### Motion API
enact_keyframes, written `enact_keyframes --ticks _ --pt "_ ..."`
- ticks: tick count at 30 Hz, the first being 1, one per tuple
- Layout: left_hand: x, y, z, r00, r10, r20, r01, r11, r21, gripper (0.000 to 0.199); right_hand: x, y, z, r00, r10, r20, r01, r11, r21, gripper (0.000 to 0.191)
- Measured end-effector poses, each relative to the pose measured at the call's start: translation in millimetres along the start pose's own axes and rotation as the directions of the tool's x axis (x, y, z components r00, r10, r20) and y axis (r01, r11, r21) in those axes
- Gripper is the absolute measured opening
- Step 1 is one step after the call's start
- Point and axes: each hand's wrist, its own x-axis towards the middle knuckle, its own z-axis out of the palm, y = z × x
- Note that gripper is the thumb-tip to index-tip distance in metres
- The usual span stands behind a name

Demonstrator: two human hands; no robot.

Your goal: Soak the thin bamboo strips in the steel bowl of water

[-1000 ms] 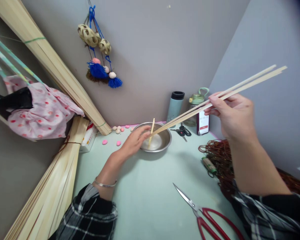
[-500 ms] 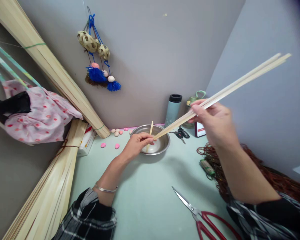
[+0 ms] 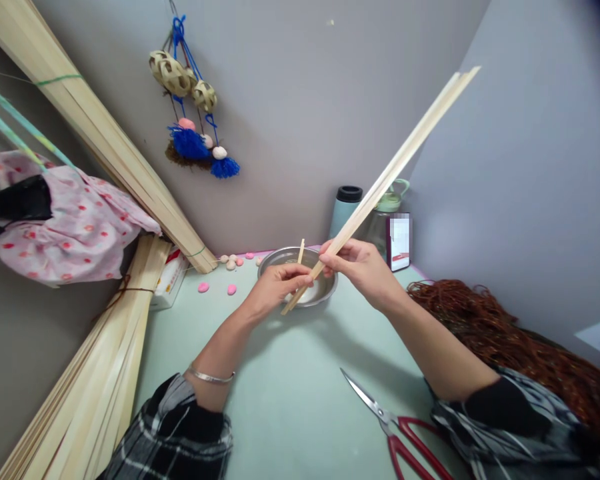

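Observation:
Pale, flat bamboo strips (image 3: 385, 179) slant from above the bowl up toward the right wall, several of them lying together. My left hand (image 3: 280, 287) pinches them near their lower end. Just higher up, my right hand (image 3: 360, 263) grips the same strips between thumb and fingers. Below and behind my left hand stands a metal bowl (image 3: 330, 293), partly covered by the hands. A short strip (image 3: 301, 250) sticks up over the bowl's far rim; its lower part is hidden by my left hand.
Red-handled scissors (image 3: 387, 417) lie blades apart at the table front. Brown cord (image 3: 460, 320) is heaped at right. A phone (image 3: 400, 243), blue tumbler (image 3: 344, 210) and glass bottle (image 3: 380, 227) stand behind. Strip bundles (image 3: 115, 157) lean at left; pink pieces (image 3: 231, 289) lie near the bowl.
My right hand has moved left and down along the strips, close to my left hand. The strips now tilt more steeply, and their lower ends reach past my left hand.

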Motion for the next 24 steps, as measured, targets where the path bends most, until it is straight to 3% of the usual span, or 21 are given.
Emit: enact_keyframes --ticks 7,14,24 --pt "0.3 -0.3 -2.6 0.999 0.007 -0.048 -0.007 1.0 -0.001 0.026 1.4 5.7 -6.7 0.997 0.008 0.07 -0.003 0.998 -0.066 0.036" --pt "4.6 -6.0 -1.4 0.991 0.042 -0.124 -0.045 0.999 -0.019 0.023 1.3 5.7 -1.5 0.999 -0.015 0.034 0.018 0.998 -0.061 0.028" --pt "2.9 -1.7 -0.5 0.987 0.039 -0.155 -0.045 0.999 -0.031 0.028 -0.2 5.1 3.2 0.999 -0.025 0.025 0.026 0.997 -0.067 0.033"
